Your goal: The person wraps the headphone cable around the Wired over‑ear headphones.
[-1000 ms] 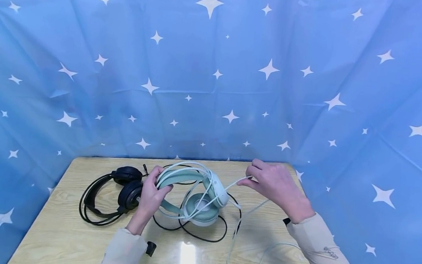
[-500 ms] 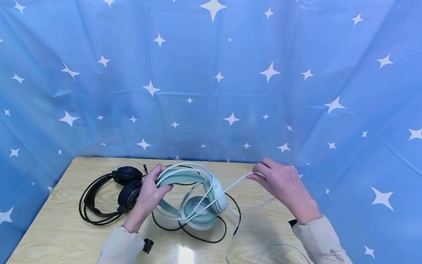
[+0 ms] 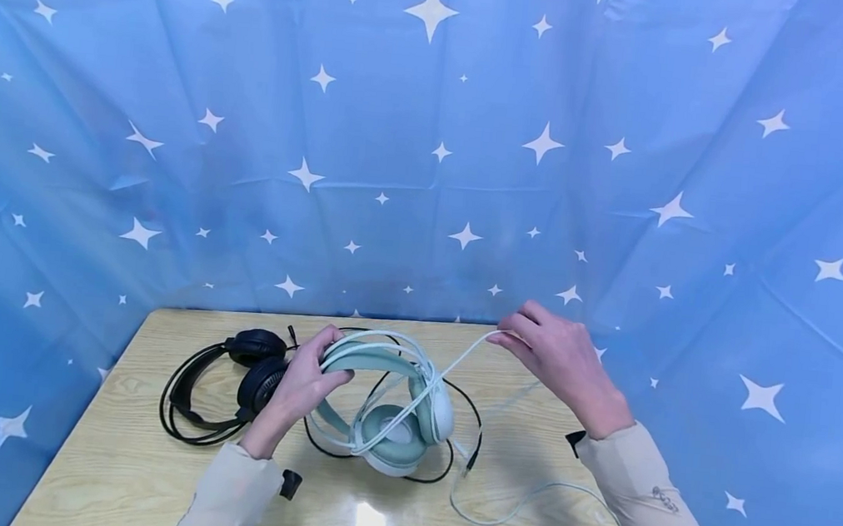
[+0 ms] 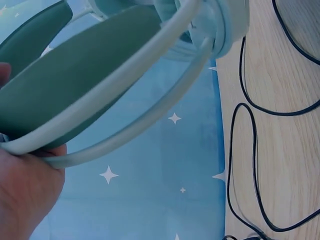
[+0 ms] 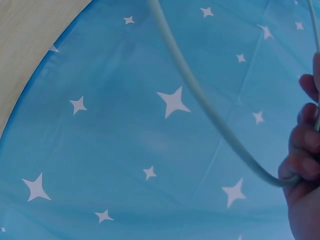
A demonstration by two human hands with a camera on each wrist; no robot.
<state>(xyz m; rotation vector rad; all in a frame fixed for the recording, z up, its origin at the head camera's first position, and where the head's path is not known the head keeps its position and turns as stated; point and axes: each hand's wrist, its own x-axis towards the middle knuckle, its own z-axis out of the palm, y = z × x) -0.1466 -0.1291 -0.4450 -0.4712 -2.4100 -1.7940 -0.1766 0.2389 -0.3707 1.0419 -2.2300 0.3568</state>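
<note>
My left hand (image 3: 305, 385) grips the headband of mint-green over-ear headphones (image 3: 443, 411), raised and tilted above the table. Their pale cable (image 3: 464, 357) is wound round the headband and ear cups. My right hand (image 3: 558, 354) pinches that cable up and to the right of the cups, so it runs taut between them. Its loose length hangs down and curves over the table toward the right sleeve. In the left wrist view, the padded headband (image 4: 85, 80) and two cable strands pass by the left hand (image 4: 27, 192). The right wrist view has the cable (image 5: 218, 122) looping into the curled right fingers (image 5: 304, 137).
A black headset (image 3: 260, 387) with a small microphone lies left of the left hand. Its thin black cable (image 3: 480, 435) loops under and around the mint headphones on the wooden table (image 3: 119, 445). A blue star-patterned cloth (image 3: 426, 213) surrounds the back and sides.
The right hand has drawn the cable outward, then risen slightly and come back a little left. The mint headphones have tilted and shifted slightly right and nearer. The black headset stays put.
</note>
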